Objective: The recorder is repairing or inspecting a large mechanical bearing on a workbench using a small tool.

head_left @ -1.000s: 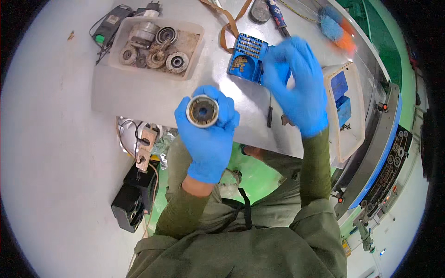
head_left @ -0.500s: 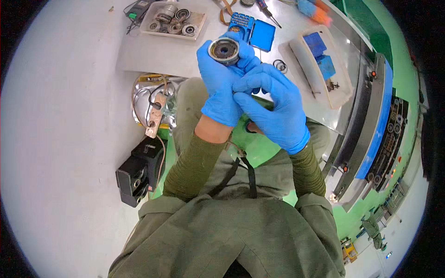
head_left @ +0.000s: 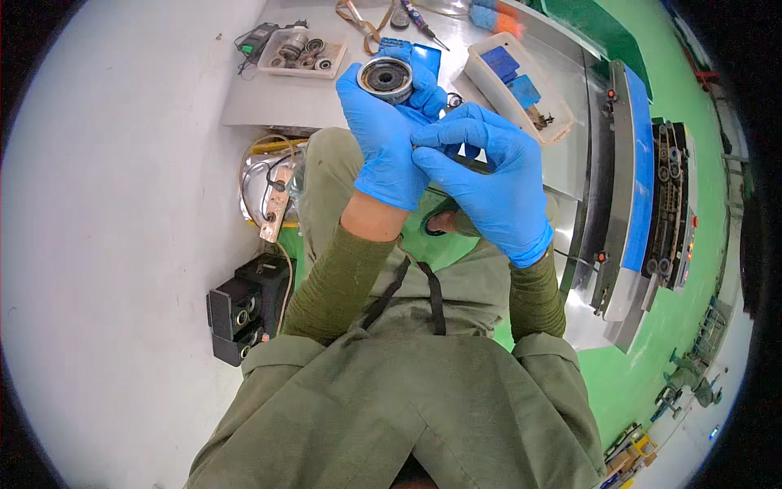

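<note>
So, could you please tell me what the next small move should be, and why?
Probably raise the right hand slightly toward the round metal part: the left hand holds it with its ringed face turned up, while the right fingertips sit apart from it, by the left palm. Whether they pinch anything is too small to tell.

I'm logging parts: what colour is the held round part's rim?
Silvery grey, on the round part; head view.

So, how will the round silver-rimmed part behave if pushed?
The round silver-rimmed part, held in the blue-gloved left hand, looks rigid and probably heavy for its size, given its metallic rim. Its circular outline suggests it could roll if laid on its edge.
</note>
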A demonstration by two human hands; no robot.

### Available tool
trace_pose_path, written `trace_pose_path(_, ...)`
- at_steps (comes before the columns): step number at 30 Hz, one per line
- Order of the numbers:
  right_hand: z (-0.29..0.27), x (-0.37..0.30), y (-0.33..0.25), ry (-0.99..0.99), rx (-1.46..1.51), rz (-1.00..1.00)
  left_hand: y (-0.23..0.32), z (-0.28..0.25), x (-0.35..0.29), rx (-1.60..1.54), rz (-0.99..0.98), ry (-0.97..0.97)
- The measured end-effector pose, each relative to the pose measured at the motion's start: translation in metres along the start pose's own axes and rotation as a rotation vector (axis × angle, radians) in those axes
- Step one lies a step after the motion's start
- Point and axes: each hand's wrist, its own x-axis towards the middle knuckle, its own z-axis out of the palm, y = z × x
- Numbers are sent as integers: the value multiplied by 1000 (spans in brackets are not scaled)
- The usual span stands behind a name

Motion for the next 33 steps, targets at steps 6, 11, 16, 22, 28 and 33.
trace_pose_path(6,-11,-15,-30,17,-192,8,-7,19,-13,15,10,91)
trace_pose_path(11,-14,-24,-42,31,-207,-16,-10,20,-19,25,-13,-24)
trace_pose_path(16,-18,-31,-35,6,-82,-72,-13,17,-25,11,-82,-74)
trace_pose_path(22,-27,-32,-35,-64,-20,-3,-18,23,-33,-20,-119,39)
trace_pose_path(28,-35,-33,-33,-128,-40,24,-26,25,-36,28,-111,87)
trace_pose_path(33,-39,-38,-31,-170,-8,47,-28,12,-30,-45,-124,12)
